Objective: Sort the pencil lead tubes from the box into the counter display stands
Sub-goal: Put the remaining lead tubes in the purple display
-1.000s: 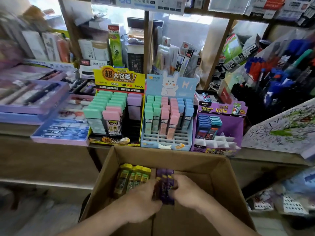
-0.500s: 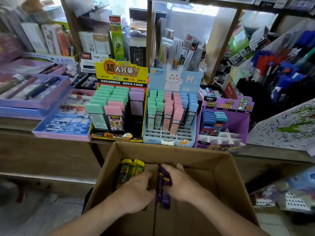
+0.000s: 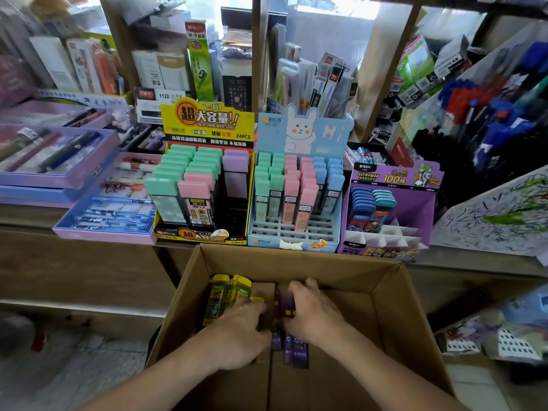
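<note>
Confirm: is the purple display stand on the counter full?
No: the purple stand has tubes only in its back left slots, and the white dividers in front hold nothing.

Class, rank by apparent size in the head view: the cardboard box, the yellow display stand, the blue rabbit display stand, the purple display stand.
1. cardboard box, though nearest the camera
2. yellow display stand and blue rabbit display stand, too alike to rank
3. purple display stand

Wooden counter (image 3: 26,216), three display stands (image 3: 323,134) (side by side), lilac trays (image 3: 103,235)
</note>
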